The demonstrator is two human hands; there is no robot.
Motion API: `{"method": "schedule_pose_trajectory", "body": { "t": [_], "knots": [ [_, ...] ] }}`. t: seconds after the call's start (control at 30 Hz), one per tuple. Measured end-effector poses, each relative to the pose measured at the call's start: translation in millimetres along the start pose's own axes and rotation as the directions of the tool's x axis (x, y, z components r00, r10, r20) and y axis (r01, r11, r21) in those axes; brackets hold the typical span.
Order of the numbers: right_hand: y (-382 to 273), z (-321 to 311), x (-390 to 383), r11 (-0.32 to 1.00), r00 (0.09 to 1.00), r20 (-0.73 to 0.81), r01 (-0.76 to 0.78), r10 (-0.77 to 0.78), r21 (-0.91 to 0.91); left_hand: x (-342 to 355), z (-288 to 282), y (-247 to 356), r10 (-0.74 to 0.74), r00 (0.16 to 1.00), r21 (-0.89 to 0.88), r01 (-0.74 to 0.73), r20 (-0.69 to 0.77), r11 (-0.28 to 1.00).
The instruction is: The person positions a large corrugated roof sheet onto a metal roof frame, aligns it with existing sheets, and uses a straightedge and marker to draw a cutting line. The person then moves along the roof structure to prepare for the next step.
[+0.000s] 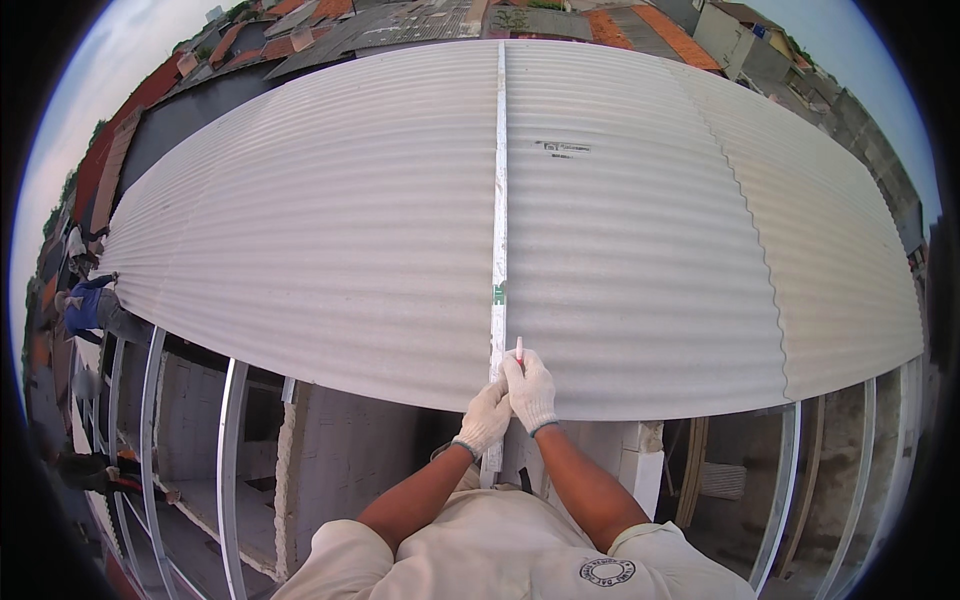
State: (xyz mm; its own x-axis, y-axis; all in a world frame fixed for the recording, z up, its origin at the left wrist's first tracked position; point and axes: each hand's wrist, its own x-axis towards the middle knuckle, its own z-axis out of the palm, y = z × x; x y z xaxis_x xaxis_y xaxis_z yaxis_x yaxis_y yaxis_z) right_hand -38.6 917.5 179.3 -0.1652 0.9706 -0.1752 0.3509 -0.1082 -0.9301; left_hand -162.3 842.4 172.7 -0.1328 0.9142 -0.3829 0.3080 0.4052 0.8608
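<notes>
A long silvery metal bar [501, 190] lies across the pale corrugated roofing sheets [330, 250], running from my body to the far edge. My left hand [486, 416], in a white knit glove, is closed around the bar's near end; some of its fingers are hidden. Just right of the bar, my gloved right hand [531, 388] pinches a slim white marker [519, 346] with a red part, pointing up and away from me. Both hands are close together over the near edge of the sheets.
Two people are at the sheets' left end, one in a blue top [88, 308]; another person [85, 470] is lower left. Metal rafters [230, 450] and open gaps between unfinished block walls [340, 440] are below the near edge. Neighbouring rooftops [400, 38] stand beyond.
</notes>
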Motion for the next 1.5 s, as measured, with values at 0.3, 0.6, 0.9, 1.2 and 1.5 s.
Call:
{"method": "schedule_pose_trajectory", "body": {
  "t": [0.3, 0.6, 0.9, 1.2, 1.5],
  "knots": [
    [40, -58, -34, 0.906, 0.936, 0.172, -0.233, 0.307, -0.352, 141, -44, 41, 0.063, 0.946, 0.313, 0.042, -0.317, 0.949],
    [72, 9, -121, 0.811, 0.771, 0.432, -0.179, 0.467, -0.557, 177, -14, 31, 0.173, 0.881, 0.425, 0.035, -0.441, 0.905],
    [67, 20, -132, 0.841, 0.766, 0.466, -0.175, 0.443, -0.513, 159, -27, 22, 0.230, 0.896, 0.355, -0.088, -0.381, 0.931],
    [63, 27, -137, 0.842, 0.761, 0.495, -0.121, 0.419, -0.526, 153, -29, 9, 0.259, 0.895, 0.290, -0.156, -0.362, 0.944],
    [86, 24, -141, 0.838, 0.714, 0.508, -0.205, 0.481, -0.506, 148, -34, 16, 0.082, 0.966, 0.461, 0.041, -0.245, 0.886]
  ]
}}
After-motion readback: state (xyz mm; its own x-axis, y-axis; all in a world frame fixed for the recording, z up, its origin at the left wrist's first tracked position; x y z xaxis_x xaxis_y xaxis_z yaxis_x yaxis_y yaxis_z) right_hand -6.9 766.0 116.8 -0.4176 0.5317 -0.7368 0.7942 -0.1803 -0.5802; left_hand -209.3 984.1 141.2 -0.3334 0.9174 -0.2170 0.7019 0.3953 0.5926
